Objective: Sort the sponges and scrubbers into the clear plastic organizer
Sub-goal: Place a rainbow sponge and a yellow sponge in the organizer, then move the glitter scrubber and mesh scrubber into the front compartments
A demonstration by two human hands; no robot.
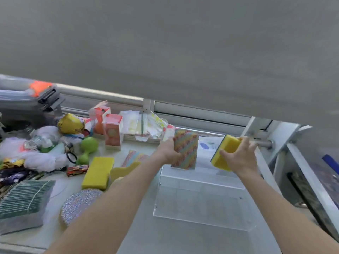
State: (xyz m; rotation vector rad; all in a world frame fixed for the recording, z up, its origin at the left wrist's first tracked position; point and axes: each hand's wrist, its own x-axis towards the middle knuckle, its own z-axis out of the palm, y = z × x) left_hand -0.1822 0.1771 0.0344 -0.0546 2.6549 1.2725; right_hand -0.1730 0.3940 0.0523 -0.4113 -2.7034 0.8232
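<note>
My left hand (169,150) grips a multicoloured striped sponge (186,150), held upright above the far edge of the clear plastic organizer (200,200). My right hand (238,156) holds a yellow sponge with a dark green scrub layer (226,149) above the organizer's far right corner. The organizer's compartments look empty. To its left on the table lie a yellow block sponge (98,173), a curved yellow sponge (122,170), a round glittery scrubber (79,203) and a pack of green scouring pads (23,200). A flat striped sponge (134,156) is partly hidden behind my left forearm.
The left and back of the table hold clutter: red boxes (112,133), a green dumbbell toy (86,150), toy cars (77,170), white mesh puffs (42,161) and plastic bags (145,125). A metal rail (201,109) runs along the back, and a metal frame (311,173) borders the right.
</note>
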